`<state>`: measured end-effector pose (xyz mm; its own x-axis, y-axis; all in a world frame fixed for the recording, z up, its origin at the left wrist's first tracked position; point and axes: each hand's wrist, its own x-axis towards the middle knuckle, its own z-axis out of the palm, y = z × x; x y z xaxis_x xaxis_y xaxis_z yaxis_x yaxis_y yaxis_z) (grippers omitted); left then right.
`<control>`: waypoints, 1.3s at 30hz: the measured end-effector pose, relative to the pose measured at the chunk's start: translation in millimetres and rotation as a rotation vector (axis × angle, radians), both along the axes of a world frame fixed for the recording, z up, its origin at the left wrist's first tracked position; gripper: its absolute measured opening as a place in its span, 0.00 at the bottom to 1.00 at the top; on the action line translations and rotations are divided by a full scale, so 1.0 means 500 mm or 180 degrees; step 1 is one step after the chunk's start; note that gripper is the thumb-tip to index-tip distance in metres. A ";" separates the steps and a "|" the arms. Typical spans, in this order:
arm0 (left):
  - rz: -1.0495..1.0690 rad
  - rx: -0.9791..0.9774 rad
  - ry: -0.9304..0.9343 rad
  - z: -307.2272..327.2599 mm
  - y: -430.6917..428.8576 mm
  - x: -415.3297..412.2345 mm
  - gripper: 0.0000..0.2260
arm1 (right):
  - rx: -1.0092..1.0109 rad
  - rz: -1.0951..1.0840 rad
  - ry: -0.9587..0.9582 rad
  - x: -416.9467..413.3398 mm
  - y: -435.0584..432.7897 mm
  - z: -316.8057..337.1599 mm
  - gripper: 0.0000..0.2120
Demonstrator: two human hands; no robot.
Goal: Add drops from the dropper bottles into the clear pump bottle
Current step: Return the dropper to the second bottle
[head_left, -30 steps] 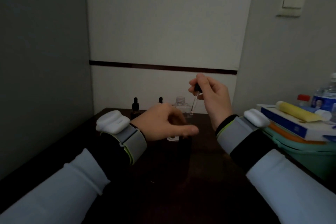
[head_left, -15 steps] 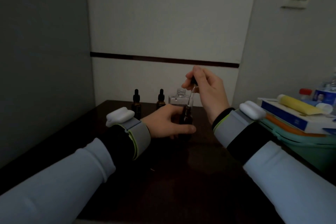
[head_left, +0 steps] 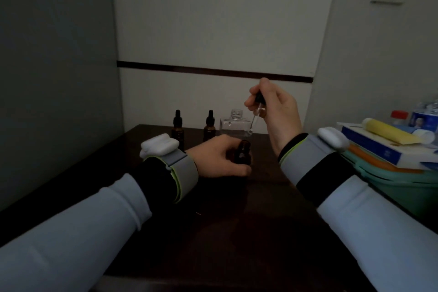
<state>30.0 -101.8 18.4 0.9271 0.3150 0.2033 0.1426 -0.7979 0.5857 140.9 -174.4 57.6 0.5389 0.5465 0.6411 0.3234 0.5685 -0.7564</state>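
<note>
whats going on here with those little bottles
A person's left hand grips a small open amber glass bottle on the dark wooden table. The right hand pinches its black-bulbed glass dropper, held out of it near the clear square pump bottle, whose neck is open. Two capped amber dropper bottles stand behind, untouched.
</note>
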 end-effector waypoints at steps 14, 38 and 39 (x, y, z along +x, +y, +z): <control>-0.0082 0.0061 0.0048 -0.003 0.001 0.002 0.10 | -0.0054 0.0038 -0.0249 -0.011 -0.002 -0.006 0.14; -0.0094 0.0054 0.0020 -0.006 0.005 0.004 0.11 | 0.0010 0.0099 -0.0461 -0.019 -0.004 -0.006 0.14; -0.0092 0.0053 0.0015 -0.006 0.005 0.003 0.11 | -0.0010 0.0104 -0.0473 -0.019 -0.003 -0.007 0.14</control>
<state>31.5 -99.1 15.1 0.9367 0.2846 0.2039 0.1221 -0.8114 0.5715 131.2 -176.0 54.1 0.4201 0.5642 0.7108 0.4132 0.5784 -0.7034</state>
